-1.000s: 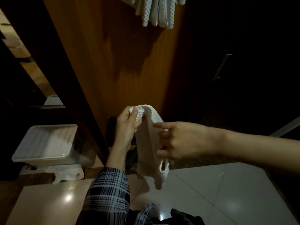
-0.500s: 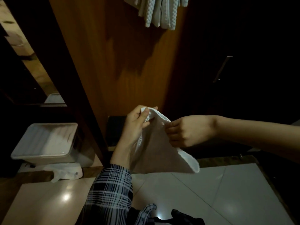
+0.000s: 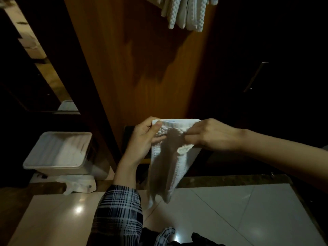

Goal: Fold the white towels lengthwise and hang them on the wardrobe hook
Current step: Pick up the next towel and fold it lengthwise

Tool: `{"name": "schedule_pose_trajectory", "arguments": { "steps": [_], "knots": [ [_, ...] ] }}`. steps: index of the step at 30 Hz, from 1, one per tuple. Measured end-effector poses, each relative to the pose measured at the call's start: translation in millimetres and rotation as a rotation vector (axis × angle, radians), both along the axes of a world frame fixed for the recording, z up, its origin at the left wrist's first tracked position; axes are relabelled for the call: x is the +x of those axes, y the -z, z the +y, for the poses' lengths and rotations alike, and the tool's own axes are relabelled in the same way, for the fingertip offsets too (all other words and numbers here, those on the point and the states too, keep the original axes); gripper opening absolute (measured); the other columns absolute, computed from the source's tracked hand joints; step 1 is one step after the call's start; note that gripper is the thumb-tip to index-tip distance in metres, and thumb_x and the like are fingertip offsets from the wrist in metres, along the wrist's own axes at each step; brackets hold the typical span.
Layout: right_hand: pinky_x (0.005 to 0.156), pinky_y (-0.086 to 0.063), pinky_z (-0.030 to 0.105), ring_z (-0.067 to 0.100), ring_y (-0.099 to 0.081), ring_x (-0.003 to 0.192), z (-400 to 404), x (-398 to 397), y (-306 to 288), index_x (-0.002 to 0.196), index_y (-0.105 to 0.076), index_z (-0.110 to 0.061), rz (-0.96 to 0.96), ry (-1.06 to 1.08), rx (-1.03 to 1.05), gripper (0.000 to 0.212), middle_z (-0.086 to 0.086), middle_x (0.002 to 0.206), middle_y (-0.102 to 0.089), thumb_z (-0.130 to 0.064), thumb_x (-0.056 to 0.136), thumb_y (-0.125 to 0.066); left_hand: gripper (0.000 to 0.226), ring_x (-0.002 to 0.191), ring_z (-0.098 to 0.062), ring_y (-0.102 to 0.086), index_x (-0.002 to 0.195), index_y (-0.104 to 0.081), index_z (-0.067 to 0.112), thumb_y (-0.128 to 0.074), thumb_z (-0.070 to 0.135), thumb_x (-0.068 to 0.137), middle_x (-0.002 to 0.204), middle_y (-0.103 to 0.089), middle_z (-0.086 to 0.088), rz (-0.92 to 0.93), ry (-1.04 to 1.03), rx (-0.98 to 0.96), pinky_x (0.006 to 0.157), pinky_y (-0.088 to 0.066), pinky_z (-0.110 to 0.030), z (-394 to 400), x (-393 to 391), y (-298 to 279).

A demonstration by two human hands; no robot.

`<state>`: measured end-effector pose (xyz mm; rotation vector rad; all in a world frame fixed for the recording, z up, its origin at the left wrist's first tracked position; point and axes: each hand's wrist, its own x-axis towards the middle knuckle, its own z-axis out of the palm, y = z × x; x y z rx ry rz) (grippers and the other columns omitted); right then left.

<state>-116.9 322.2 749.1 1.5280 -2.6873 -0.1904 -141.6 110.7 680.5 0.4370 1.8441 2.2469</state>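
Towel [image 3: 170, 157]: held in mid-air before the wardrobe [image 3: 142, 68], left hand [image 3: 143, 137] and right hand [image 3: 211, 134] each pinching a top corner in their fingers; fold apparently unfinished, hanging not yet done. Hung towels [image 3: 184, 13]: above, on the wardrobe, judged finished.

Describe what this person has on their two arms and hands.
The left arm wears a long plaid sleeve, dark with pale crossing lines, its cuff ending short of the wrist. The left hand is bare, no glove. The right forearm is bare, no sleeve showing, and the right hand is ungloved. No rings or watch are visible.
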Motion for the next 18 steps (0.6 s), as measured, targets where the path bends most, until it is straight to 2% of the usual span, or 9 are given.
{"name": "schedule_pose_trajectory", "arguments": {
  "steps": [3, 6, 7, 9, 10, 12, 15, 16, 18],
  "knots": [
    [0.048, -0.050, 0.039, 0.027, -0.064, 0.070, -4.6, -4.1, -9.8, 0.098, -0.065, -0.008, 0.000, 0.071, -0.025, 0.031, 0.009, 0.092, -0.066, -0.019, 0.091, -0.036, 0.017, 0.079, -0.006, -0.066, 0.088, -0.063, 0.018, -0.047, 0.019, 0.096, 0.081, -0.067, 0.008, 0.032, 0.005, -0.118, 0.071, -0.057, -0.025, 6.5, 1.8, -1.3],
    [0.047, -0.049, 0.036, 0.028, -0.066, 0.070, -7.2, -5.6, -14.3, 0.108, -0.065, -0.010, -0.001, 0.108, -0.039, 0.026, 0.010, 0.095, -0.069, -0.014, 0.088, -0.050, 0.019, 0.069, -0.001, -0.062, 0.086, -0.063, 0.017, -0.048, 0.015, 0.096, 0.073, -0.066, 0.009, 0.053, 0.005, -0.131, 0.060, -0.050, -0.018, 18.8, 4.5, -3.9],
    [0.047, -0.047, 0.035, 0.028, -0.065, 0.068, -6.9, -5.9, -15.4, 0.110, -0.064, -0.011, 0.015, 0.123, -0.040, 0.026, 0.010, 0.093, -0.069, -0.014, 0.088, -0.050, 0.019, 0.068, -0.003, -0.061, 0.085, -0.064, 0.014, -0.048, 0.015, 0.096, 0.071, -0.067, 0.006, 0.065, -0.021, -0.147, 0.058, -0.048, -0.019, 21.7, 4.7, -3.9],
    [0.047, -0.047, 0.035, 0.027, -0.064, 0.065, -8.5, -0.1, -19.3, 0.105, -0.063, -0.014, 0.024, 0.090, -0.068, 0.028, 0.008, 0.087, -0.068, -0.018, 0.090, -0.041, 0.021, 0.070, -0.016, -0.060, 0.086, -0.063, 0.004, -0.050, 0.017, 0.096, 0.076, -0.067, -0.015, 0.098, -0.115, -0.199, 0.058, -0.048, -0.034, 25.8, 2.9, -0.9],
    [0.049, -0.049, 0.035, 0.026, -0.063, 0.066, -8.9, 4.9, -20.2, 0.100, -0.062, -0.015, 0.022, 0.015, -0.088, 0.025, 0.007, 0.084, -0.066, -0.018, 0.090, -0.039, 0.023, 0.070, -0.023, -0.058, 0.086, -0.061, -0.001, -0.051, 0.018, 0.095, 0.080, -0.063, -0.027, 0.113, -0.160, -0.223, 0.058, -0.048, -0.045, 27.1, 1.4, 0.8],
    [0.065, -0.053, 0.034, 0.024, -0.063, 0.080, -11.5, 14.5, -18.4, 0.093, -0.060, -0.015, 0.048, -0.173, -0.035, 0.013, 0.006, 0.086, -0.065, -0.015, 0.091, -0.046, 0.026, 0.066, -0.026, -0.054, 0.084, -0.058, -0.004, -0.053, 0.019, 0.095, 0.074, -0.055, -0.033, 0.133, -0.209, -0.260, 0.056, -0.048, -0.050, 29.6, -1.4, 2.7],
    [0.099, -0.046, 0.038, 0.027, -0.062, 0.105, -12.6, 14.1, -17.6, 0.097, -0.062, -0.015, 0.075, -0.290, 0.096, 0.013, 0.008, 0.098, -0.069, -0.019, 0.091, -0.051, 0.025, 0.064, -0.018, -0.050, 0.078, -0.058, 0.000, -0.055, 0.019, 0.094, 0.065, -0.051, -0.016, 0.163, -0.153, -0.301, 0.056, -0.043, -0.039, 35.4, -1.3, 2.9],
    [0.100, -0.046, 0.043, 0.028, -0.062, 0.109, -12.0, 10.8, -19.7, 0.101, -0.062, -0.014, 0.048, -0.257, 0.129, 0.018, 0.010, 0.101, -0.069, -0.020, 0.092, -0.048, 0.023, 0.065, -0.016, -0.052, 0.079, -0.060, 0.002, -0.055, 0.020, 0.094, 0.067, -0.054, -0.013, 0.164, -0.123, -0.303, 0.057, -0.043, -0.036, 38.2, -0.4, 2.6],
    [0.084, -0.054, 0.045, 0.030, -0.064, 0.104, -7.8, 4.4, -25.8, 0.106, -0.062, -0.012, -0.011, -0.171, 0.159, 0.029, 0.012, 0.101, -0.069, -0.022, 0.091, -0.039, 0.021, 0.071, -0.017, -0.056, 0.082, -0.061, 0.004, -0.053, 0.019, 0.094, 0.073, -0.055, -0.015, 0.141, -0.074, -0.267, 0.060, -0.049, -0.034, 43.0, 1.4, -0.5]
  ]
}}
